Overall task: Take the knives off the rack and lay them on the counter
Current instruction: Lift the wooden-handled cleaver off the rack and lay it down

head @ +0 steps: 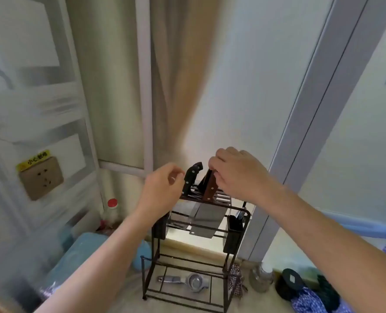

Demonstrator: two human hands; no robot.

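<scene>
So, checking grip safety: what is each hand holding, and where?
Right hand pinches the brown wooden knife handle at its top end. Left hand holds nothing.

Blurred: whole left third of frame, motion-smeared; wall socket (41, 178) at mid left readable, its yellow label text not. Hidden: top of brown-handled knife (210, 188) under right hand (237, 175) fingers; grip type can't tell. Left hand (162, 188) thumb/fingertips blurred beside black-handled knife (191, 180); contact unclear. Third handle behind brown one mostly covered. Cleaver blades (206, 219) partly behind rack (239, 210) bars. Cut off: both forearms at bottom edge; blue checked cloth (309, 299), lower right.
</scene>
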